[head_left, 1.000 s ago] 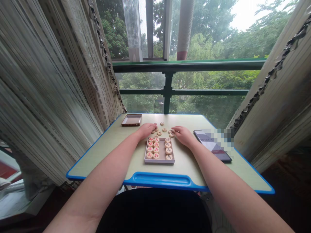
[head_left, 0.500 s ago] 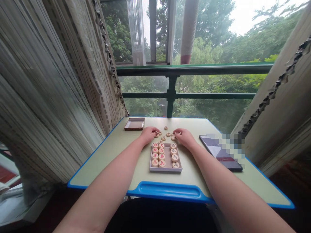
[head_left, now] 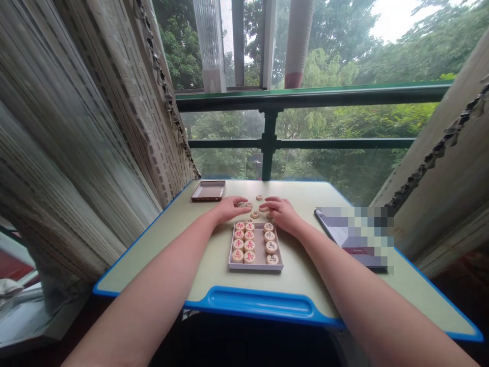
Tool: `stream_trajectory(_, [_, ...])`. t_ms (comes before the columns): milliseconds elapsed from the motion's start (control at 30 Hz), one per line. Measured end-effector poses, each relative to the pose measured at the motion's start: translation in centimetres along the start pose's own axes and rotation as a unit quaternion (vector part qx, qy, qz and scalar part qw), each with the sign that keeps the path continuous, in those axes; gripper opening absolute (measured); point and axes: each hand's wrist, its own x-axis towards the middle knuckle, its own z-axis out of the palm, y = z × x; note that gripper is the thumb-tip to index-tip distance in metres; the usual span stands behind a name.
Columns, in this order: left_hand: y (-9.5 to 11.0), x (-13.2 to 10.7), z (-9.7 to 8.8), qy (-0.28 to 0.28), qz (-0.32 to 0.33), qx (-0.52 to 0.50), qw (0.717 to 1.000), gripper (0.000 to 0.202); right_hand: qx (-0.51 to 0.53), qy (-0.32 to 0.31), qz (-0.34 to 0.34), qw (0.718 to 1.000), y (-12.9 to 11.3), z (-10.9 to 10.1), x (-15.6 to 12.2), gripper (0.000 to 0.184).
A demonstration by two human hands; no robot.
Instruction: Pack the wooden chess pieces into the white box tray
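Observation:
Loose xiangqi pieces lie on the table beyond a shallow box (head_left: 255,266). My left hand (head_left: 229,208) is beside them, thumb and fingers apart, its fingertips close to a piece (head_left: 249,205). Over the right side of the group, my right hand (head_left: 283,212) has its fingers stretched out and partly hides a piece (head_left: 263,208) and another piece (head_left: 270,215). Between the hands lies a piece (head_left: 254,214); farther back is another piece (head_left: 259,197). In the box, red-marked pieces (head_left: 249,245) fill two left columns, and black-marked pieces (head_left: 271,247) form one right column.
An open box lid (head_left: 208,191) sits at the back left of the table (head_left: 160,255). A dark tablet (head_left: 344,237), partly pixelated, lies at the right. The table has a blue front tray (head_left: 263,302). Curtains (head_left: 95,127) hang at the sides, and a green railing (head_left: 317,98) stands behind.
My right hand has moved left over the loose pieces. My left hand's fingers have opened out near a piece. The view has shifted slightly; the boxed pieces look the same.

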Motion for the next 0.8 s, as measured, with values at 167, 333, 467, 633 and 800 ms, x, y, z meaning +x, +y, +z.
stream_trajectory(167, [0.2, -0.4, -0.3, -0.029, -0.004, 0.028, 0.999, 0.055, -0.017, 0.009, 0.013, 1.0, 0.7, 0.0, 0.2, 0.038])
stream_trajectory(333, [-0.3, 0.0, -0.1, 0.013, -0.006, 0.033, 0.999, 0.037, -0.047, 0.014, 0.027, 0.998, 0.9, -0.3, 0.2, 0.033])
stream_trajectory(467, [-0.3, 0.2, 0.0, 0.025, -0.008, 0.016, 1.0, 0.03, -0.105, 0.04, 0.076, 0.991, 0.7, -1.3, 0.0, 0.029])
stream_trajectory(633, [0.0, 0.0, -0.2, -0.017, 0.012, 0.037, 0.999, 0.043, -0.113, 0.007, 0.095, 0.989, 0.8, -2.2, -0.2, 0.032])
stream_trajectory(800, [-0.1, -0.2, -0.3, -0.016, 0.017, 0.074, 0.997, 0.04, -0.085, 0.025, 0.062, 0.994, 1.1, -1.5, -0.2, 0.03])
